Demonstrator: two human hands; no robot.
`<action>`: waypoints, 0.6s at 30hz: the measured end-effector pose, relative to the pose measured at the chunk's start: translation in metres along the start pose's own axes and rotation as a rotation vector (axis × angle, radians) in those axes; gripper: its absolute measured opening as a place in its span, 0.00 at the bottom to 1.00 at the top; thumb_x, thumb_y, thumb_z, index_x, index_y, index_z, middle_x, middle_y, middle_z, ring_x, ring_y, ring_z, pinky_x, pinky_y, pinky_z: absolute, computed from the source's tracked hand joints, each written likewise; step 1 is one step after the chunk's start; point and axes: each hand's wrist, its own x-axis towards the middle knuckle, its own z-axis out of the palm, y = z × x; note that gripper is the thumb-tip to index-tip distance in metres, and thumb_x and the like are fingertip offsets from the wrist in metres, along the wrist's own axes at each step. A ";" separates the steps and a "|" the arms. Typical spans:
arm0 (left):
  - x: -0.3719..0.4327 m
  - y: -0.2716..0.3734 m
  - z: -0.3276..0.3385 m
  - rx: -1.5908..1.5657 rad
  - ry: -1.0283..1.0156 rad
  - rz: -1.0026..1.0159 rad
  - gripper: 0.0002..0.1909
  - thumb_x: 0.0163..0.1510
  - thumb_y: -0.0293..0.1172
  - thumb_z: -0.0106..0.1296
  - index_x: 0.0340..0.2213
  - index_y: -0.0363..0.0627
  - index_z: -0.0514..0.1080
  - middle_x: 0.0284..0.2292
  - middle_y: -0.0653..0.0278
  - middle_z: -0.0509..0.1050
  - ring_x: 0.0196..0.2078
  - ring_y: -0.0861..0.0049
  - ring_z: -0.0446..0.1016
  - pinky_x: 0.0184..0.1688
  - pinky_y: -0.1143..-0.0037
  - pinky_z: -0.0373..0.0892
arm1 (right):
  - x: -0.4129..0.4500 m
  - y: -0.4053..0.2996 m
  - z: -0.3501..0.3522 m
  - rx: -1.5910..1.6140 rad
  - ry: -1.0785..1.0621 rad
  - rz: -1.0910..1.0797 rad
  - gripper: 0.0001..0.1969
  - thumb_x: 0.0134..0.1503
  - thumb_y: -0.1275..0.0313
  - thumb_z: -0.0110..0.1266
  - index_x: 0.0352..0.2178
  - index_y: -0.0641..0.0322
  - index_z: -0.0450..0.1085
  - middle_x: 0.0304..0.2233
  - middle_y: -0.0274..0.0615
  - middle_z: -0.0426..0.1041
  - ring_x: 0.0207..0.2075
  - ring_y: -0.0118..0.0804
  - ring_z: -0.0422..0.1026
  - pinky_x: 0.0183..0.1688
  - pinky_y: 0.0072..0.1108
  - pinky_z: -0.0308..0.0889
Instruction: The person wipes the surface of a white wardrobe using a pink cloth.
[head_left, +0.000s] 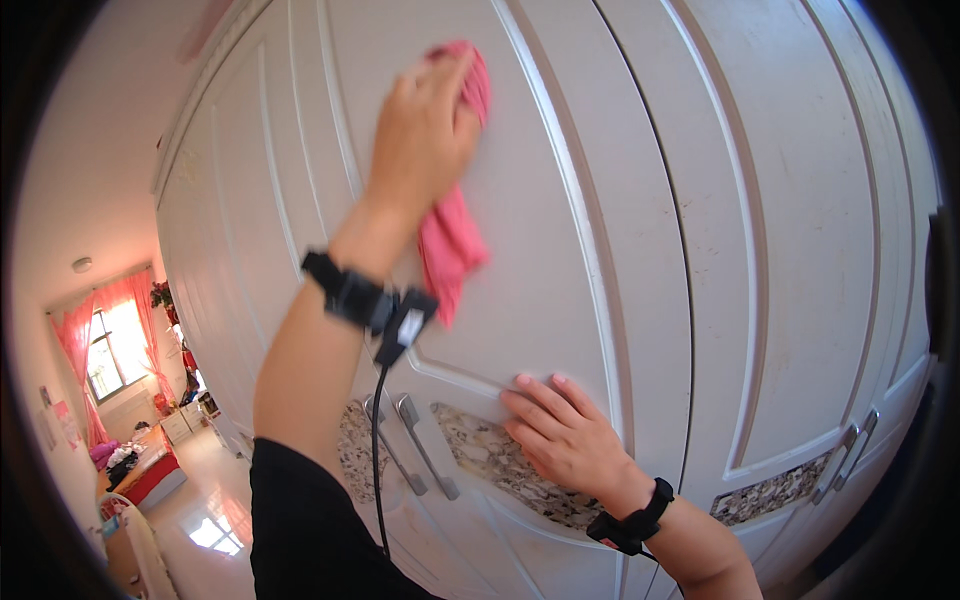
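A pink cloth (454, 240) is pressed against a white wardrobe door (525, 300) by my left hand (427, 127), which is raised high and slightly blurred. The cloth bunches above the fingers, and its loose end hangs below the wrist. Lower down, my right hand (566, 439) rests on the same door with nothing in it, its fingers a little apart. It lies partly over a stone-patterned panel (480, 442). To the left of this panel are two metal handles (427, 446). Each wrist wears a black strap with a small device and a cable.
More white doors (795, 225) extend to the right, with brownish marks near the dark seam and another pair of handles (846, 456). Far left, a bed (150, 465) with clothes on it stands below a window (116, 352) with pink curtains. A shiny floor (217, 517) lies between.
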 end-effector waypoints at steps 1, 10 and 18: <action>0.015 -0.013 0.001 0.017 -0.006 -0.047 0.26 0.45 0.25 0.43 0.49 0.37 0.67 0.46 0.48 0.70 0.50 0.53 0.65 0.54 0.67 0.61 | 0.000 -0.001 0.001 0.004 -0.005 0.000 0.06 0.49 0.71 0.51 0.30 0.56 0.70 0.48 0.34 0.69 0.58 0.33 0.60 0.60 0.29 0.52; -0.011 0.008 0.011 0.042 0.087 0.048 0.24 0.42 0.26 0.45 0.45 0.39 0.70 0.42 0.55 0.74 0.45 0.57 0.69 0.49 0.65 0.65 | -0.001 0.004 0.001 -0.013 0.030 0.031 0.05 0.49 0.71 0.51 0.30 0.56 0.70 0.47 0.33 0.69 0.57 0.33 0.61 0.59 0.29 0.54; 0.014 -0.007 0.009 -0.059 0.058 -0.138 0.24 0.44 0.21 0.43 0.46 0.43 0.70 0.42 0.50 0.72 0.45 0.52 0.67 0.51 0.64 0.62 | 0.005 0.002 -0.008 0.168 -0.031 -0.004 0.08 0.49 0.72 0.51 0.33 0.60 0.71 0.46 0.39 0.70 0.54 0.35 0.64 0.56 0.29 0.58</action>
